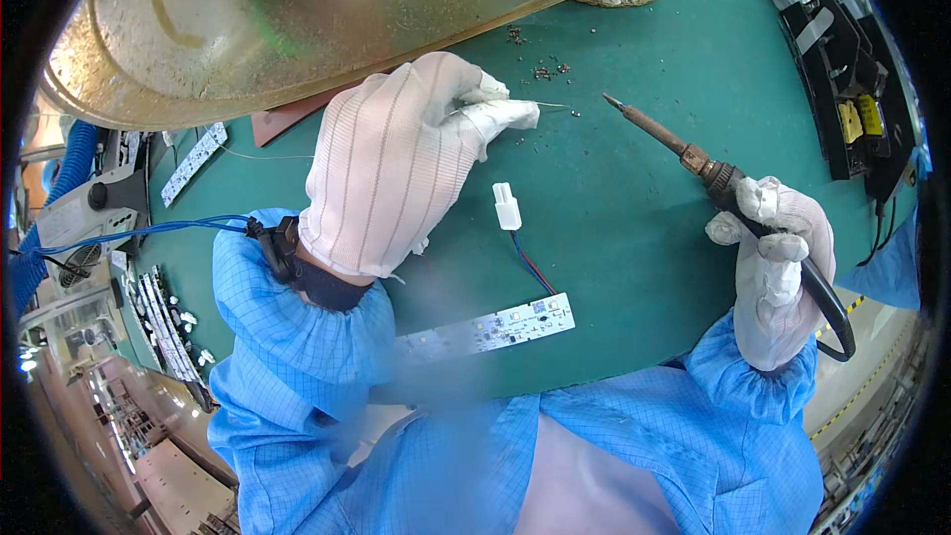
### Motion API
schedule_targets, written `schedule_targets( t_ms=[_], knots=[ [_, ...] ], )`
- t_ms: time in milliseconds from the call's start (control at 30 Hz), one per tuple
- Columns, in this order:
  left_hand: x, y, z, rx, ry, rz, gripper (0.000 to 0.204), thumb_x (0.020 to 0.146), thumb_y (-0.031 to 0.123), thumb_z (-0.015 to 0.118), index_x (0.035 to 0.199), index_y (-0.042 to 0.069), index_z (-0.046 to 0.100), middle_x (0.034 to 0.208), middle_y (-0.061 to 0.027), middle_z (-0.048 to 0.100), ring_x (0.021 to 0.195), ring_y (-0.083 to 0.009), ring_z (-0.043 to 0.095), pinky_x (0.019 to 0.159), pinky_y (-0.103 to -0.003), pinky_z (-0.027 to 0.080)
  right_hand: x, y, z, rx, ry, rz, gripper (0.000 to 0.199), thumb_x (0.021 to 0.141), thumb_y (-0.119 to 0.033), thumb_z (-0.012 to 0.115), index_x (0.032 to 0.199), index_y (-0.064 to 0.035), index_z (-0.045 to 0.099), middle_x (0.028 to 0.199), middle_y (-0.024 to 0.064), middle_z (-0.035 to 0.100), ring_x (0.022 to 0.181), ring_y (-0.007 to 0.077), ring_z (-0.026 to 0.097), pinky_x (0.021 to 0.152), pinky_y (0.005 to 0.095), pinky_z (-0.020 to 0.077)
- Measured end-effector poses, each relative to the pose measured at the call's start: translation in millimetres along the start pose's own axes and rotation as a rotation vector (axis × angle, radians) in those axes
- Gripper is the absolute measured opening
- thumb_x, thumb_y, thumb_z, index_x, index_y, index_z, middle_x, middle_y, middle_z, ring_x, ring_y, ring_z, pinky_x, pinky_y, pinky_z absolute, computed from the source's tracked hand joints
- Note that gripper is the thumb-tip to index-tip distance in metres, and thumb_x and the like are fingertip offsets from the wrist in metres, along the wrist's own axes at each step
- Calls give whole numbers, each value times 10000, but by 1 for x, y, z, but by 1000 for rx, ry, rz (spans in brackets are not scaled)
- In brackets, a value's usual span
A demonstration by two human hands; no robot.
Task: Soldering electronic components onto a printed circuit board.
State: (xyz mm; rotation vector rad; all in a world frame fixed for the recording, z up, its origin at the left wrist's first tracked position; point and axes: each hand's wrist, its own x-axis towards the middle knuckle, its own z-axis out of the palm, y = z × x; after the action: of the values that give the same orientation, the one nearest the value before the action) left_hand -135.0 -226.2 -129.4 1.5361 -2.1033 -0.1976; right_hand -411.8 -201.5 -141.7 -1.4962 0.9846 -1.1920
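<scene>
My left hand (pixel 396 163), in a white striped glove, pinches a thin solder wire (pixel 553 105) whose end pokes out past the fingertips. A small shiny bead (pixel 576 114) lies on the mat just beyond that end. In my gloved right hand (pixel 778 258) is a soldering iron (pixel 693 159), its tip aimed up and left, a short way from the wire. Between my arms and close to my body rests a white LED circuit board (pixel 525 324), its left part blurred. Red and dark wires run from it to a white plug connector (pixel 506 206).
A cloudy, stained clear cover (pixel 297 20) hangs over the upper left. Small dark solder bits (pixel 545 71) dot the green mat (pixel 634 258). Black equipment (pixel 842 89) stands at the right edge, another board strip (pixel 194 163) at left. A blue cord (pixel 149 231) leads from my left wristband.
</scene>
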Motion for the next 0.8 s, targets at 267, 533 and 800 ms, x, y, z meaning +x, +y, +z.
schedule_targets(
  t_ms=[267, 533, 800],
  knots=[
    [0, 2, 0, -24, -27, -23, 229, 752, 165, 769, 867, 5, 650, 746, -79, 675, 613, -135, 637, 573, -246, 496, 0, 2, -2, -32, -28, -18, 485, 918, -407, 581, 1074, 52, 568, 974, 142, 566, 769, 194, 571, 704, 318, 478],
    [-3, -2, 3, -27, 9, -23, 260, 743, 273, 754, 795, 67, 604, 682, -61, 633, 596, -240, 614, 571, -331, 489, -1, 2, 2, -27, 2, -14, 491, 918, -416, 578, 1069, 52, 571, 963, 139, 564, 759, 190, 570, 708, 312, 468],
    [-1, -2, 0, -13, 34, 45, 221, 762, 154, 757, 883, 9, 642, 751, -88, 687, 625, -157, 649, 580, -261, 501, -3, 2, -1, 12, 44, 4, 489, 920, -418, 575, 1073, 46, 569, 989, 136, 554, 795, 190, 560, 747, 304, 460]
  ],
)
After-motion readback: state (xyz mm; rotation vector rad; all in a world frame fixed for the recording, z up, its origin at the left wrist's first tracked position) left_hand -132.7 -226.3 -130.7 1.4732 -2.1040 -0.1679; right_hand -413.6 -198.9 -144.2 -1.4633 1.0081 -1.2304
